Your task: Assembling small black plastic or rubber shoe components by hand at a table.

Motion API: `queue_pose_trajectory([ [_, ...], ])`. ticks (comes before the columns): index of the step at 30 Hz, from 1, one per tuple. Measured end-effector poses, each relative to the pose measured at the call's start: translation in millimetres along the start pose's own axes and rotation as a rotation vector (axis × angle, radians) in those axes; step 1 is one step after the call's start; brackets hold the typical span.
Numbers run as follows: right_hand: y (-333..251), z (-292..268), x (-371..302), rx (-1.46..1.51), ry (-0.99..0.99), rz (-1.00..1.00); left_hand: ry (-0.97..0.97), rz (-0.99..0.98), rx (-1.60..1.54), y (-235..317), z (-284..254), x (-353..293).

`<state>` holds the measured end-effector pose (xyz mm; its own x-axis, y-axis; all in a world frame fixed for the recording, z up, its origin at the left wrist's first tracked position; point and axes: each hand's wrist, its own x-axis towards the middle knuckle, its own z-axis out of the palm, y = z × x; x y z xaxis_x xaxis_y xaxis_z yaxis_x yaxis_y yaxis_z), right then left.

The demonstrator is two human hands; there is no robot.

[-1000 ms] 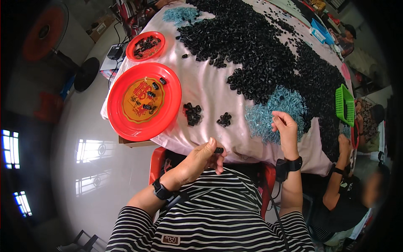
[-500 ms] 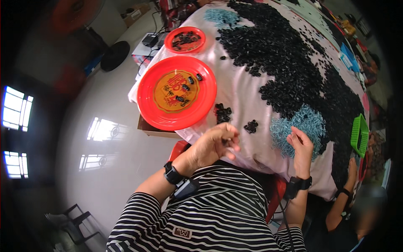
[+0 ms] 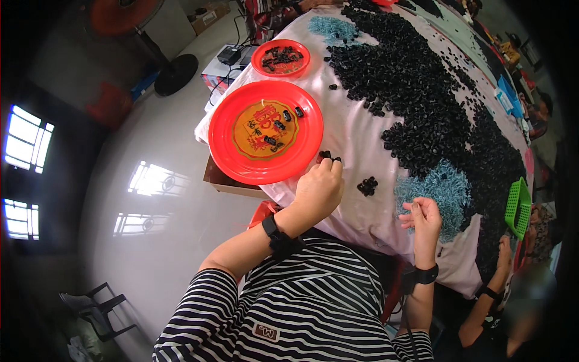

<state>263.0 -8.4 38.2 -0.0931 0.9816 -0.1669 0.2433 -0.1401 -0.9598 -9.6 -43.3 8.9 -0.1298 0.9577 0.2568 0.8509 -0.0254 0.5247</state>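
Observation:
My left hand (image 3: 321, 188) is closed, its back to the view, with its fingertips at a small group of shiny black pieces (image 3: 326, 158). Whatever those fingers hold, if anything, is hidden. Just beside the big plate's rim, that group is partly covered by the hand. My right hand (image 3: 424, 215) hovers at a pile of thin blue-grey pieces (image 3: 445, 192), thumb and finger pinched together and the other fingers curled toward the left. Anything in the pinch is too small to name. Between my hands lies another little cluster of black pieces (image 3: 367, 186).
A large red plate (image 3: 224, 123) holds a few black pieces; a smaller red plate (image 3: 256, 59) behind it holds several more. A broad heap of black pieces (image 3: 398, 72) covers the pink cloth (image 3: 356, 142). At right are a green basket (image 3: 517, 208) and another person's hand (image 3: 504, 253).
My left hand has turned over and moved forward to the black pieces beside the large plate. My right hand has lowered slightly and rotated, its fingers now curled toward the left.

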Motion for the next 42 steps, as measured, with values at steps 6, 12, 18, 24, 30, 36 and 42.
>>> queue_pose_trajectory([
  [6,13.4,-2.5,-2.1,-0.005,0.019,-0.09,-0.009,-0.053,0.021,-3.5,12.2,3.9],
  [12,4.4,5.5,-9.2,-0.104,0.026,-0.087,-0.011,-0.057,0.03,-4.2,15.6,6.4],
  [18,0.4,3.9,-15.2,-0.186,-0.058,-0.119,0.091,0.006,-0.283,11.6,-4.3,0.2],
  [24,-15.8,22.0,-26.3,-0.167,-0.131,-0.208,-0.832,-0.563,-1.497,16.1,-12.5,-18.3],
  [30,-41.1,32.8,-38.9,-0.207,-0.21,-0.219,-0.836,-0.572,-1.754,19.4,-5.2,-32.8],
  [36,-57.7,36.9,-42.2,-0.385,-0.286,-0.543,-0.878,-0.51,-1.739,21.4,-7.7,-34.1],
  [42,-59.0,39.7,-40.9,-0.384,-0.295,-0.586,-0.883,-0.568,-1.789,24.6,-9.0,-33.4],
])
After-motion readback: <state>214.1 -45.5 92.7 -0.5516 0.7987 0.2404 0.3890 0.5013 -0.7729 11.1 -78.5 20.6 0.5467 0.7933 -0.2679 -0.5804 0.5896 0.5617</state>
